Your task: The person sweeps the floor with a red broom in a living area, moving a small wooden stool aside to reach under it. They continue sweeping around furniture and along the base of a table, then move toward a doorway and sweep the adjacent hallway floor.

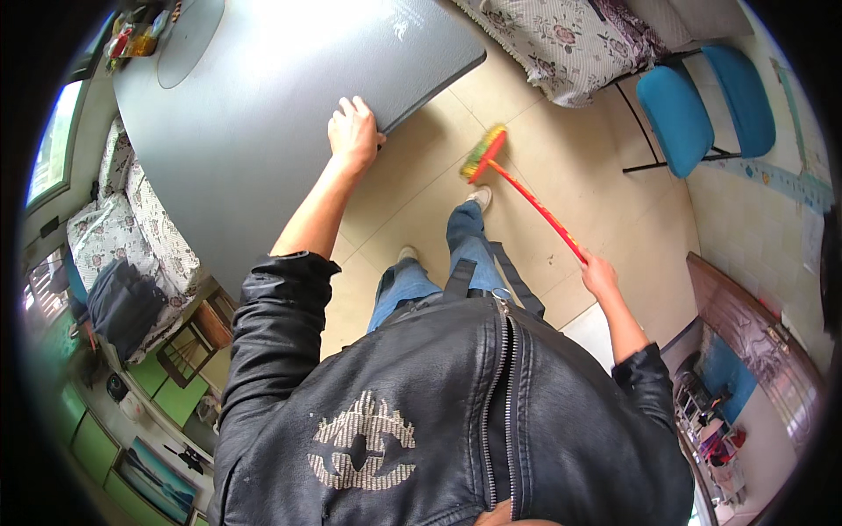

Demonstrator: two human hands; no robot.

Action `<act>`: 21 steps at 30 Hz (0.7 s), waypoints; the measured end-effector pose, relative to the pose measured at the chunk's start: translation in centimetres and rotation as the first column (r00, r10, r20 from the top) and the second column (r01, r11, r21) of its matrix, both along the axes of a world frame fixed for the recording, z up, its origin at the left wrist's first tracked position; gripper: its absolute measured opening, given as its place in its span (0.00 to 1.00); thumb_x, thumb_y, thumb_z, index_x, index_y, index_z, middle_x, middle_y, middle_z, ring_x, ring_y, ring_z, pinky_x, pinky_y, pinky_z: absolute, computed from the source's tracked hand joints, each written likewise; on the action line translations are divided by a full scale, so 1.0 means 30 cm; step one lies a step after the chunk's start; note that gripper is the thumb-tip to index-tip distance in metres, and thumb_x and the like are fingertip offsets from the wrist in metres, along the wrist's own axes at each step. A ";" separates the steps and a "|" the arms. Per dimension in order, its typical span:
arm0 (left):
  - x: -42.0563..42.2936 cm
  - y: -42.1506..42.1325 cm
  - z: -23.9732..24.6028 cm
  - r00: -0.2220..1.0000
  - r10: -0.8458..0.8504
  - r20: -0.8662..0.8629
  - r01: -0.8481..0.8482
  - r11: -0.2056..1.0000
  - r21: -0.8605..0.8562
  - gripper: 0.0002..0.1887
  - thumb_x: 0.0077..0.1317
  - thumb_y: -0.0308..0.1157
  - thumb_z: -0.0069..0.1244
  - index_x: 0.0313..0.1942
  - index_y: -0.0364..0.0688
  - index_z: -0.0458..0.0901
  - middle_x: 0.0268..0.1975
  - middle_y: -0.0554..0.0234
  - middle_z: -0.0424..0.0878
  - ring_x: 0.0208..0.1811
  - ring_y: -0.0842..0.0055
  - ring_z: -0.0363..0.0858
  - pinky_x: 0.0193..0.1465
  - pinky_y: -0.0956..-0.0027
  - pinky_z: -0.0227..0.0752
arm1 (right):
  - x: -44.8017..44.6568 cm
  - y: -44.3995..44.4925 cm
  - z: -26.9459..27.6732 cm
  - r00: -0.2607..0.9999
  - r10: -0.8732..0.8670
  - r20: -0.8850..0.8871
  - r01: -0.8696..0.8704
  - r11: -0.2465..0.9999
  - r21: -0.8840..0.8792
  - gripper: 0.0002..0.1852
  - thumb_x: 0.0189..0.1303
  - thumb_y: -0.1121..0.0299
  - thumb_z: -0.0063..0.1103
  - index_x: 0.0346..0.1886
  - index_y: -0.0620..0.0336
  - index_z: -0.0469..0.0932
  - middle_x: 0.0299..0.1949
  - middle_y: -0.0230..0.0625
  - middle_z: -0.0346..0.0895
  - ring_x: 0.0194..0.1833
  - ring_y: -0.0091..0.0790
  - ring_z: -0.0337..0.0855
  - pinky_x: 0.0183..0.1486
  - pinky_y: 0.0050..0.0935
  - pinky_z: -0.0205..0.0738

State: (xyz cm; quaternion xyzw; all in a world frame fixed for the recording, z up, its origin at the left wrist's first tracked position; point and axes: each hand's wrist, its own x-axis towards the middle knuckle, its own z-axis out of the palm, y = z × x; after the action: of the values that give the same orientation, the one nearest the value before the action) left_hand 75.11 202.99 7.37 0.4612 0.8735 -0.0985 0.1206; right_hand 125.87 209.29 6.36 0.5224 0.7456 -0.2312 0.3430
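My left hand [354,133] rests on the near edge of a large grey table [263,144], with its fingers lying over the top and the thumb at the rim. On my right, my right hand [600,275] is closed around the red handle of a broom [539,210]. The broom slants forward and left from the hand. Its red head with green and yellow bristles [483,154] is at the tiled floor [408,197], just ahead of my right shoe [482,197]; the head looks slightly blurred.
A blue-padded folding chair [677,118] stands at the right by the wall. Beyond the table is a seat with a floral cover [559,46]. Another floral sofa [158,217] with dark clothing [125,306] is at the left. A brown wooden door [750,315] opens at the right.
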 end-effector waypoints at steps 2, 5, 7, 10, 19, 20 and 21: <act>0.014 0.016 0.004 0.999 0.050 -0.013 -0.051 0.999 -0.008 0.43 0.39 0.38 0.67 0.54 0.30 0.65 0.51 0.43 0.69 0.46 0.63 0.76 0.45 0.69 0.73 | 0.038 0.065 0.102 0.999 0.031 -0.037 -0.030 0.999 0.020 0.22 0.59 0.65 0.47 0.58 0.38 0.68 0.35 0.46 0.78 0.37 0.49 0.78 0.40 0.45 0.72; 0.027 0.008 0.006 0.994 -0.004 -0.114 0.010 0.999 0.050 0.44 0.37 0.39 0.68 0.54 0.30 0.65 0.52 0.43 0.70 0.47 0.63 0.76 0.47 0.68 0.73 | 0.051 0.157 0.251 0.981 0.079 -0.180 -0.078 0.997 0.009 0.22 0.59 0.64 0.47 0.59 0.38 0.67 0.31 0.49 0.77 0.33 0.50 0.79 0.36 0.45 0.73; 0.027 0.014 -0.001 0.991 -0.005 -0.136 0.005 1.000 0.001 0.46 0.38 0.41 0.67 0.56 0.30 0.63 0.53 0.44 0.69 0.49 0.63 0.75 0.47 0.69 0.73 | -0.009 0.197 0.295 0.965 0.095 -0.243 -0.102 0.995 -0.015 0.22 0.59 0.65 0.47 0.59 0.37 0.67 0.29 0.49 0.77 0.32 0.51 0.79 0.34 0.45 0.72; 0.031 0.022 -0.008 0.986 0.001 -0.164 -0.008 0.999 -0.039 0.47 0.38 0.41 0.67 0.57 0.31 0.61 0.56 0.44 0.67 0.52 0.63 0.74 0.48 0.70 0.74 | -0.229 0.256 0.234 0.934 0.183 -0.307 -0.201 0.979 -0.028 0.22 0.59 0.66 0.47 0.58 0.35 0.68 0.27 0.49 0.77 0.30 0.51 0.78 0.35 0.45 0.72; 0.027 0.017 0.012 0.997 0.048 -0.066 -0.049 0.999 -0.016 0.46 0.39 0.38 0.66 0.58 0.31 0.61 0.60 0.40 0.63 0.57 0.59 0.69 0.47 0.68 0.76 | -0.643 0.566 0.092 0.856 0.428 -0.288 -0.434 0.900 0.047 0.21 0.59 0.65 0.47 0.57 0.36 0.69 0.33 0.47 0.78 0.35 0.50 0.79 0.39 0.45 0.72; 0.026 0.020 0.014 0.997 0.053 -0.054 -0.054 0.999 -0.002 0.46 0.39 0.37 0.66 0.58 0.30 0.61 0.60 0.39 0.62 0.57 0.57 0.69 0.47 0.67 0.76 | -0.625 0.618 0.113 0.879 0.401 -0.257 -0.407 0.913 0.033 0.21 0.60 0.64 0.47 0.57 0.35 0.69 0.32 0.47 0.79 0.35 0.51 0.79 0.40 0.46 0.72; 0.025 0.025 0.019 0.997 0.056 -0.048 -0.057 0.998 -0.007 0.46 0.39 0.37 0.66 0.58 0.29 0.61 0.60 0.38 0.62 0.57 0.57 0.69 0.47 0.67 0.76 | -0.608 0.675 0.139 0.880 0.406 -0.246 -0.407 0.912 0.051 0.21 0.60 0.64 0.48 0.58 0.35 0.68 0.31 0.48 0.78 0.35 0.51 0.79 0.40 0.46 0.72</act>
State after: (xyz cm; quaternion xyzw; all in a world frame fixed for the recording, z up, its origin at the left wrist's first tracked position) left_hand 75.86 203.74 7.94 0.4332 0.8885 -0.1098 0.1042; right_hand 107.64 229.54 10.52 0.3204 0.8756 -0.2192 0.2874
